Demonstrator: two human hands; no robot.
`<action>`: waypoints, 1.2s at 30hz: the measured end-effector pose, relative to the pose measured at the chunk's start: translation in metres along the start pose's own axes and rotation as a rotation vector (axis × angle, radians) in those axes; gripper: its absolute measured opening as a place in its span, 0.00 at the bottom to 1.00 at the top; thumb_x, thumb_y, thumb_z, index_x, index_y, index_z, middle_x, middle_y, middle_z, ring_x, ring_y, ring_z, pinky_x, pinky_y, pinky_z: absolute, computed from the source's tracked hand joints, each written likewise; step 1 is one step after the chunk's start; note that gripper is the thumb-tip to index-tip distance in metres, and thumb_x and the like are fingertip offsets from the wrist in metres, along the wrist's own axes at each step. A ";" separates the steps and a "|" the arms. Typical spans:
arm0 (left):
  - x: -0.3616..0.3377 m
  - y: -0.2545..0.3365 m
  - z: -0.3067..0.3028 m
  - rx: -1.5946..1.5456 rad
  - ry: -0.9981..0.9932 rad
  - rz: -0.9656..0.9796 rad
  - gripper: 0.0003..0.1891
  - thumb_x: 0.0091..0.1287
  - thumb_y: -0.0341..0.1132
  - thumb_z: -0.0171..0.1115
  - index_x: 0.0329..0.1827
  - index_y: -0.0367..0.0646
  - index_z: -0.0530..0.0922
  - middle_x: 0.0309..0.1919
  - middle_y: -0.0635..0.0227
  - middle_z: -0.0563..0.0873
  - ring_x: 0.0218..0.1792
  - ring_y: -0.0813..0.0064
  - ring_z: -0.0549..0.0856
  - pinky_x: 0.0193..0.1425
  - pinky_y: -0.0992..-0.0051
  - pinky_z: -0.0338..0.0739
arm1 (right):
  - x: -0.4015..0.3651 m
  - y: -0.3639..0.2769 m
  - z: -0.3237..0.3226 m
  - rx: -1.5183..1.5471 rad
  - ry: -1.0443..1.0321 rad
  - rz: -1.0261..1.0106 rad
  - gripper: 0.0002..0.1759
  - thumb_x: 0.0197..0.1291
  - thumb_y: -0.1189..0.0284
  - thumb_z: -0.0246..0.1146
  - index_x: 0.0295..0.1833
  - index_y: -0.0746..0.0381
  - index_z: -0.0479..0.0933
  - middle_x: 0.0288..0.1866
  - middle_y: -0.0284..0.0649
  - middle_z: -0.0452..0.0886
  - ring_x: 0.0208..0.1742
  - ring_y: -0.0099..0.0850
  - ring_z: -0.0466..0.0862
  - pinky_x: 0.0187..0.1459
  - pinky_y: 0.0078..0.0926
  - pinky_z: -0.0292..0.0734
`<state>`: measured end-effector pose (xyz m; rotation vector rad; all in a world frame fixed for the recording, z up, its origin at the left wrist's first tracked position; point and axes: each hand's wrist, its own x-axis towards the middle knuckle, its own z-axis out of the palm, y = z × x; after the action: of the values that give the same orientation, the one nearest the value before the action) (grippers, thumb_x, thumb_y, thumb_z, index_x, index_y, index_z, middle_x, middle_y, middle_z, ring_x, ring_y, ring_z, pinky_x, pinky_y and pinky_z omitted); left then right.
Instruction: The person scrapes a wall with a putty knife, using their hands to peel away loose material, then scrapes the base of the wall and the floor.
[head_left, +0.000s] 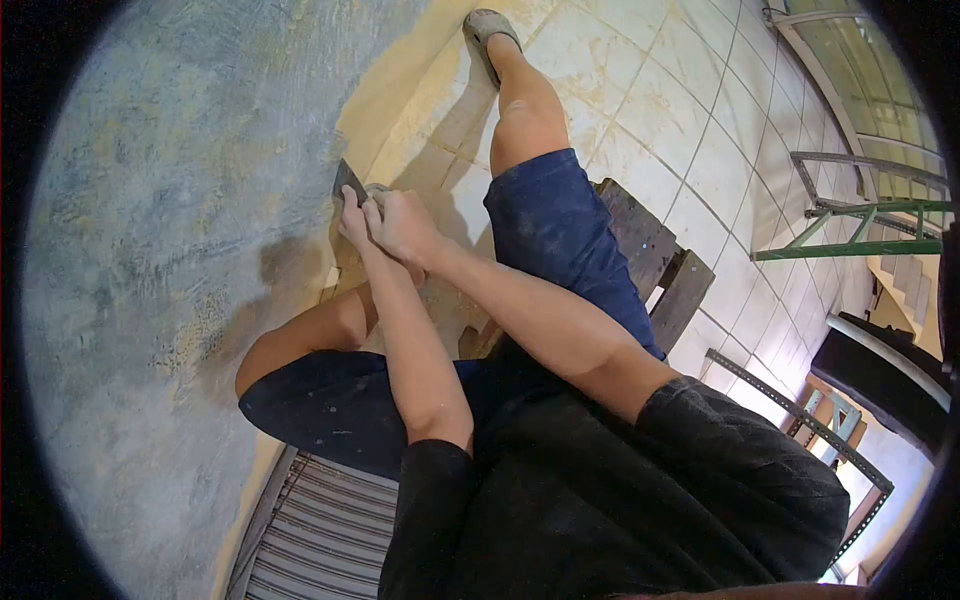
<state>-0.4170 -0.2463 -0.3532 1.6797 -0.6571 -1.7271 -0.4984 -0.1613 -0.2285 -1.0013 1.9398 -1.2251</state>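
A scraper [349,181] with a dark, flat blade rests against the blue-grey, patchy wall [180,200], close to a yellowish strip [385,110] along its base. My right hand [408,228] is closed around the tool's handle, which is mostly hidden by the fingers. Right beside it, my left hand [354,222] has its fingers bent against the blade end. The two hands touch each other.
I sit on a dark wooden bench [640,235], legs apart, one foot in a grey clog [488,24]. Dusty white tiles [690,110] cover the floor. Green metal frame [850,235] and perforated metal bars [800,412] stand at right; a slatted shutter [325,530] lies lower left.
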 end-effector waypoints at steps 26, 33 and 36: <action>0.001 -0.003 -0.001 -0.024 0.042 -0.024 0.24 0.69 0.54 0.63 0.37 0.37 0.82 0.33 0.61 0.85 0.31 0.68 0.83 0.34 0.67 0.80 | 0.009 0.014 0.006 0.021 -0.062 -0.003 0.16 0.63 0.69 0.57 0.39 0.74 0.79 0.30 0.67 0.78 0.35 0.63 0.82 0.42 0.52 0.77; -0.003 0.004 0.003 -0.163 0.046 -0.097 0.23 0.69 0.56 0.63 0.35 0.40 0.79 0.28 0.65 0.82 0.29 0.69 0.82 0.32 0.67 0.79 | 0.002 0.011 0.017 0.008 0.031 -0.013 0.17 0.63 0.67 0.58 0.35 0.73 0.80 0.30 0.65 0.79 0.35 0.62 0.82 0.40 0.50 0.77; -0.028 0.017 0.014 -0.140 0.076 -0.134 0.23 0.69 0.55 0.63 0.35 0.40 0.79 0.28 0.66 0.81 0.29 0.70 0.82 0.31 0.67 0.78 | 0.014 0.006 0.002 0.004 -0.028 0.081 0.17 0.63 0.67 0.58 0.33 0.73 0.80 0.29 0.66 0.79 0.35 0.62 0.82 0.41 0.51 0.78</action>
<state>-0.4300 -0.2382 -0.3210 1.7153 -0.3872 -1.7484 -0.5049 -0.1723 -0.2362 -0.9235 1.9367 -1.1629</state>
